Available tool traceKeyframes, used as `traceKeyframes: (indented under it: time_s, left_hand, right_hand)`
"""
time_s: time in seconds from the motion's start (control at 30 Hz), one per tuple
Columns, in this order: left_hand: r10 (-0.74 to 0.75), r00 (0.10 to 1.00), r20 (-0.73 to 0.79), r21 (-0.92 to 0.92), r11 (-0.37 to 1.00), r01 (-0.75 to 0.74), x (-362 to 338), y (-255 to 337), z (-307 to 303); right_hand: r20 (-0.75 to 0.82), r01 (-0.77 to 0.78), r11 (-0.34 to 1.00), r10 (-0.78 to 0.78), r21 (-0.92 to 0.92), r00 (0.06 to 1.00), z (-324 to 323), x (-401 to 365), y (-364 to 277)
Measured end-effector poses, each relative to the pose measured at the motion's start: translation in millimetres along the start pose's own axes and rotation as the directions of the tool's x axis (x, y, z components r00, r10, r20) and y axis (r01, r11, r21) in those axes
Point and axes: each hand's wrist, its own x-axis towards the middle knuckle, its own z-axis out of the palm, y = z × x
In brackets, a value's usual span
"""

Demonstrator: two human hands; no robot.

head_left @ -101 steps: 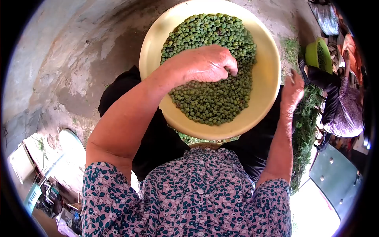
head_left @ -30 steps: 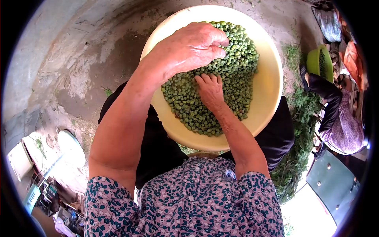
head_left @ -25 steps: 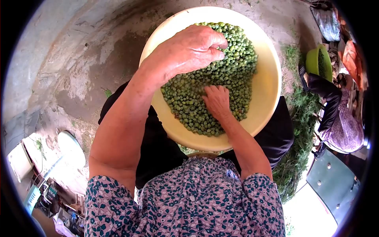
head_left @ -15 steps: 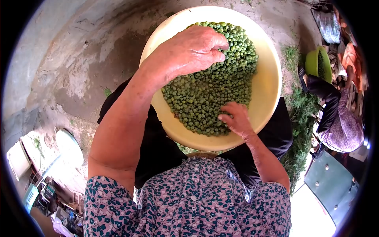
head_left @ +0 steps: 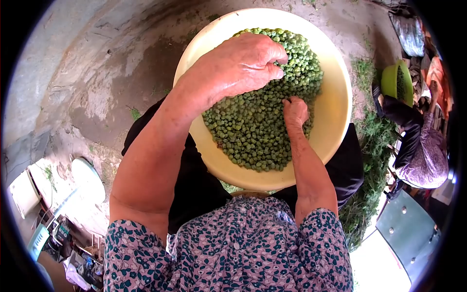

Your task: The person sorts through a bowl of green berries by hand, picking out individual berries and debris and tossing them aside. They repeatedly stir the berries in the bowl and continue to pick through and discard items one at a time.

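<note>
An earthen floor (head_left: 352,36) carries a long heap of leafy green sprigs (head_left: 370,168).

No readable words, numbers, labels, brands or signs anywhere in this head view, not a single one.

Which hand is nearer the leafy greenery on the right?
Right: the right hand is left of the greenery, over the yellow basin; the left hand is farther left and forward.

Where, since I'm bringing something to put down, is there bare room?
Bare: the ground between the wall and yellow basin; the basin's right inner slope. Crowded: the green heap at left hand and right hand; greenery beside right knee.
</note>
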Motion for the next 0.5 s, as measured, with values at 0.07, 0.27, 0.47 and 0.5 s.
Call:
traceKeyframes:
  time_s: [0.07, 0.27, 0.47, 0.5]
  left_hand:
    - [0.059, 0.994, -0.088, -0.028, 0.998, -0.062, -1, -8, 7]
    - [-0.038, 0.999, 0.031, 0.011, 0.999, 0.038, -1, 1, 5]
    - [-0.117, 0.989, 0.091, -0.057, 0.991, 0.123, -8, -2, 40]
    - [-0.131, 0.987, 0.097, -0.094, 0.986, 0.141, -12, -7, 49]
  right_hand:
    - [-0.001, 0.052, 0.999, -0.052, -0.003, 0.999, 3, -3, 4]
    - [-0.31, 0.418, 0.758, -0.294, 0.5, 0.904, 11, -22, 35]
    - [0.015, 0.031, 0.303, -0.149, 0.953, 0.989, -60, -77, 15]
    - [0.028, 0.0, 0.186, -0.148, 0.983, 0.989, -65, -85, 8]
